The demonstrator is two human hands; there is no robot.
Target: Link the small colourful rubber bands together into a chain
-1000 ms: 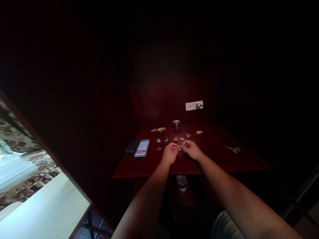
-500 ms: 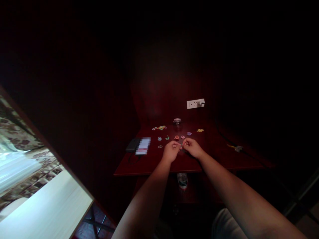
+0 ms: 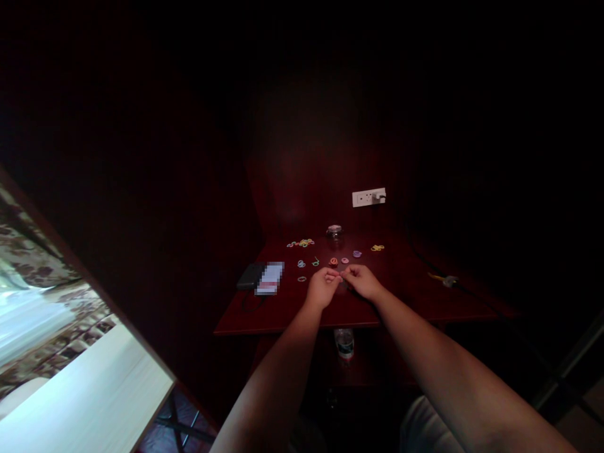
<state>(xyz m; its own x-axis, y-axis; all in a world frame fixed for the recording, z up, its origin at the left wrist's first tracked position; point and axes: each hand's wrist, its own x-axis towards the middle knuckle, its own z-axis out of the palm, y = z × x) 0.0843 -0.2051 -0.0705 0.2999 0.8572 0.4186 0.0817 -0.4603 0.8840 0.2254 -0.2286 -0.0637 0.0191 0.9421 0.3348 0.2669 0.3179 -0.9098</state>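
My left hand (image 3: 323,287) and my right hand (image 3: 362,281) meet above the table's front part, fingertips pinched together. Whatever small thing they pinch is too tiny and dark to make out. Just beyond the fingers lie small hair-tie-like bands in little groups by colour: red-orange bands (image 3: 333,262), pink bands (image 3: 345,260) and purple bands (image 3: 357,254). Farther right are yellow bands (image 3: 377,248). Left of my hands are green bands (image 3: 316,262), light blue bands (image 3: 301,264) and a dull-coloured band (image 3: 302,279). A mixed pile of bands (image 3: 304,243) lies farther back.
On the dark red table (image 3: 274,318), a clear jar (image 3: 335,233) stands at the back. A phone (image 3: 270,278) with a blurred screen lies left beside a black case (image 3: 249,276). A cable with a connector (image 3: 450,282) lies right. Below the tabletop stands a bottle (image 3: 345,345).
My fingertips have drawn closer together, and the pale bit seen between them before is now mostly hidden. The view has shifted slightly; the bands on the table lie as before.
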